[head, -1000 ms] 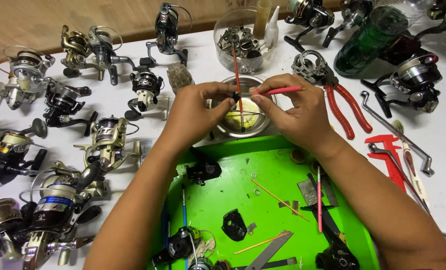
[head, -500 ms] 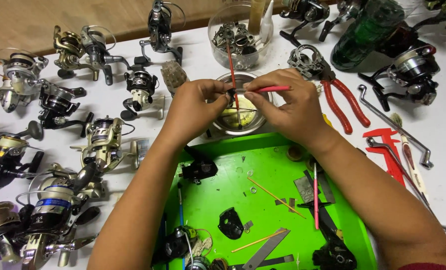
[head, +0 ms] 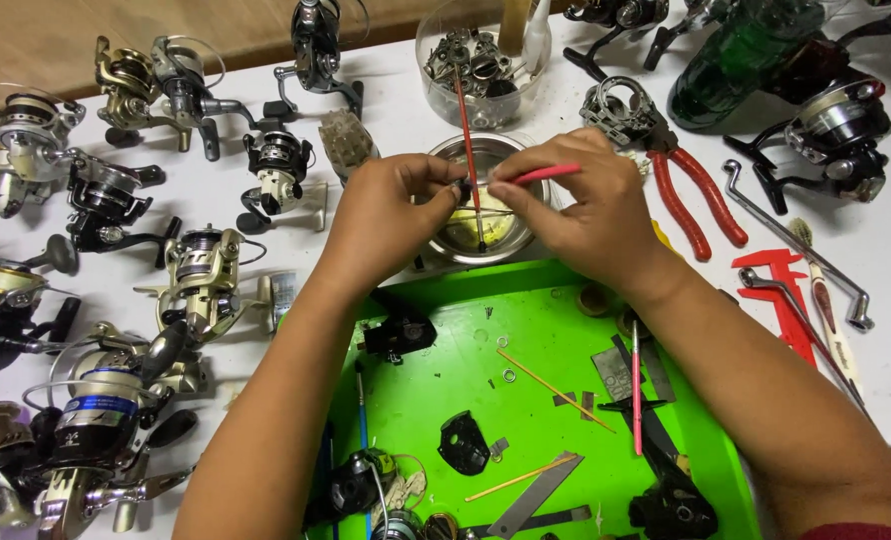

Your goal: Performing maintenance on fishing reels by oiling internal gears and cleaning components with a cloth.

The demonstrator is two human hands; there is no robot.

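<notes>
Rising from the bright green plastic tray (head: 546,300), the left hand (head: 386,215) pinches a small dark reel part (head: 463,186) above the round steel bowl (head: 436,250) while the right hand (head: 591,210), fingers closed on a thin red-handled brush (head: 546,174), seems mid-cleaning; steady, fine strokes look needed next.

Polished metal bowl (head: 444,247) with bright rim; glossy green plastic tray (head: 556,330); pliers (head: 666,160) with smooth red plastic grips; matt white tabletop (head: 386,90); clear plastic tub (head: 436,60); shiny metal reels (head: 201,270).
</notes>
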